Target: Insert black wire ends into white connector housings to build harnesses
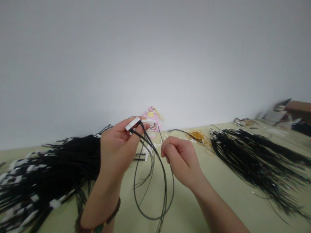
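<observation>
Black thin wires (150, 219) are the main thing here: a small bunch hangs in a big loop between my two hands, just in front of the pink plastic canister (151, 124) with its yellow top. The canister is a bit blurry, and I can't see inside it. The left hand (118, 145) is pinched nearly closed on a white connector (132, 124), with the wire ends fanning out below it. The right hand (181, 160) sits apart from the left, fingers curled in tight right by a strand, but I can't tell if it's actually gripping. Left of the canister there's a huge pile of black wires with white tags (60, 161). Right of it are amber rubber bands (197, 136), then another black wire pile (255, 161), all on a pale green table (187, 207). A beaded bracelet (99, 220) sits on the left wrist.
</observation>
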{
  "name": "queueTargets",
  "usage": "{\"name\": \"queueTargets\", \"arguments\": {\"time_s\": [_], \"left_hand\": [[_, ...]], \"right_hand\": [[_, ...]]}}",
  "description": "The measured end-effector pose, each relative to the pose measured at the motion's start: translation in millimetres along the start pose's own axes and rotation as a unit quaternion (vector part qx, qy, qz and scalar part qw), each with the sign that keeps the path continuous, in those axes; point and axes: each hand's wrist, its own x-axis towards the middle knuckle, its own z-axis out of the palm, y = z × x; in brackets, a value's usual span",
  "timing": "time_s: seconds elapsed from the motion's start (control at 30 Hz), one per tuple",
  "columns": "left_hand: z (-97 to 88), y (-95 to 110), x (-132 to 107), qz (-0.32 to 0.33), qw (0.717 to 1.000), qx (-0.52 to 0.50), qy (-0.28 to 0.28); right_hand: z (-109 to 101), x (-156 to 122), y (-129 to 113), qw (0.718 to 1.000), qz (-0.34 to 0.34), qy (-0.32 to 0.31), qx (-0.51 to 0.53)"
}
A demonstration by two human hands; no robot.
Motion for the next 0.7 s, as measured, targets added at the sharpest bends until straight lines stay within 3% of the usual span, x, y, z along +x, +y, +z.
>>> {"name": "queueTargets", "arguments": {"time_s": [0.7], "left_hand": [[2.8,0.9,0.4,0.014,1.0,-0.016,0.0]], "right_hand": [[-0.2,1.7,-2.3,1.0,0.002,-0.015,0.005]]}}
